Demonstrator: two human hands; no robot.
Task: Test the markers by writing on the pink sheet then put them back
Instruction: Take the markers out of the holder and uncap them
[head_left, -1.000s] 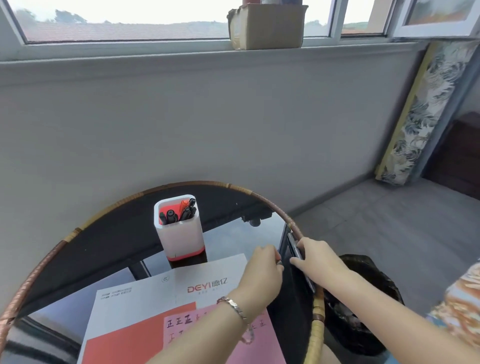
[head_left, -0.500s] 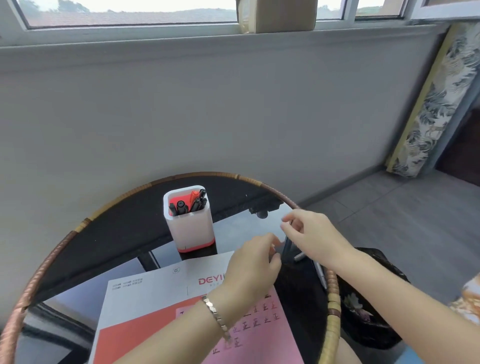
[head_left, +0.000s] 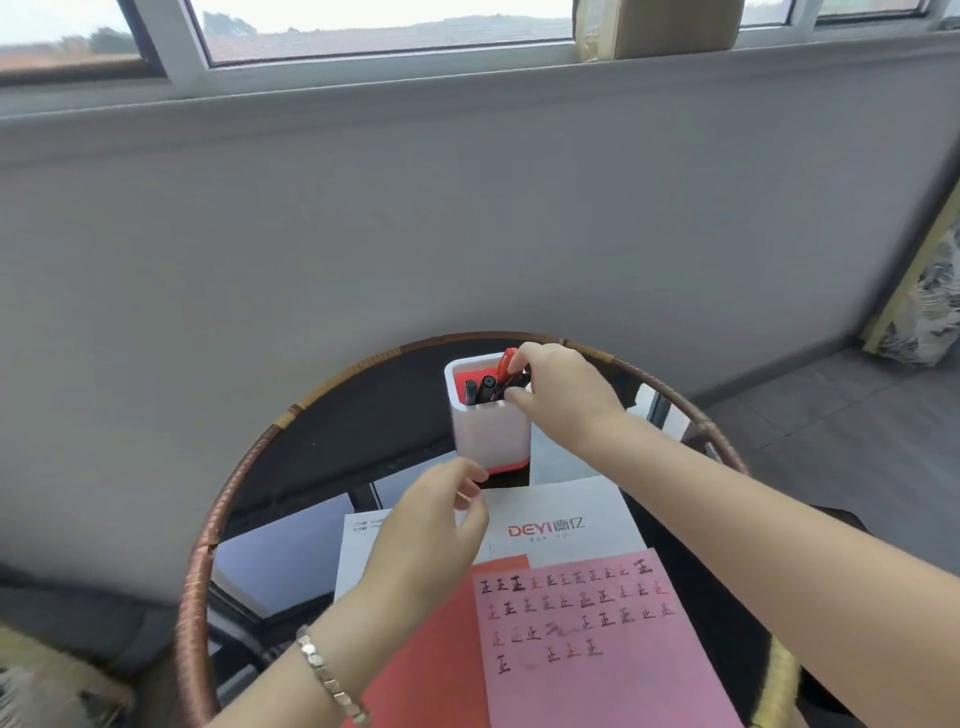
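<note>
A white pen holder (head_left: 488, 434) with a red base stands at the far middle of the round glass table (head_left: 291, 551). Several black markers (head_left: 480, 389) stick out of it. My right hand (head_left: 563, 392) is over the holder's right rim, fingers pinched on a red marker (head_left: 505, 365) that stands in the holder. My left hand (head_left: 431, 535) hovers below the holder with loosely curled fingers and holds nothing. The pink sheet (head_left: 592, 649), covered with rows of written characters, lies at the near right on a red and white folder (head_left: 561, 525).
The table has a woven rattan rim (head_left: 195, 561) and stands against a grey wall below a window. A cardboard box (head_left: 660, 23) sits on the sill. A patterned panel (head_left: 930, 296) leans in the right corner. Grey floor lies to the right.
My right hand left the table's right edge and moved up-left to the pen holder, closing on the red marker. My left hand drifted left. The camera tilted down.
</note>
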